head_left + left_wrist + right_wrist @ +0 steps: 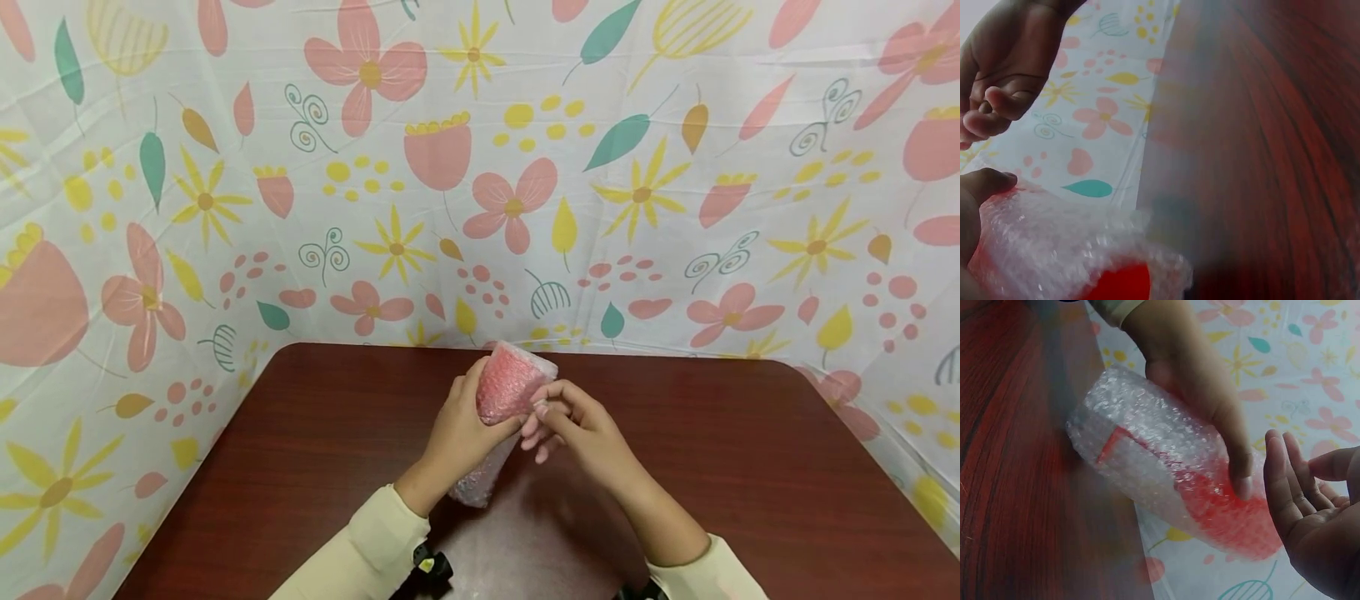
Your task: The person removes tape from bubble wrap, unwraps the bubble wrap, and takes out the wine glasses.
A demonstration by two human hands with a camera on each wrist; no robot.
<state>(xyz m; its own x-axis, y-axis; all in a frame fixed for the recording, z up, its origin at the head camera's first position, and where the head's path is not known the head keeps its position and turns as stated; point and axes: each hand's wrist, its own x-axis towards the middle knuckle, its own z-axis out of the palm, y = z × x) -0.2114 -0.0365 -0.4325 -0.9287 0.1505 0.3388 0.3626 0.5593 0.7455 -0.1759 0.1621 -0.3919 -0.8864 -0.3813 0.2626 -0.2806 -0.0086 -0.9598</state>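
Note:
My left hand (461, 429) grips a long package in bubble wrap (512, 383), held at a tilt over the table. Red shows through the clear wrap at its upper part, and a red edge (1111, 445) shows near the other end. In the right wrist view the left thumb lies along the wrap. My right hand (585, 429) is close beside the package's right side, fingers loosely bent and thumb near the index finger. Nothing shows between those fingers in the right wrist view (1319, 512). What the wrap encloses is mostly hidden.
A dark red-brown wooden table (337, 417) lies under both hands. White cloth (517, 125) printed with flowers and leaves hangs behind it and along the sides. Black wrist gear (433, 568) sits by the left cream sleeve (367, 537).

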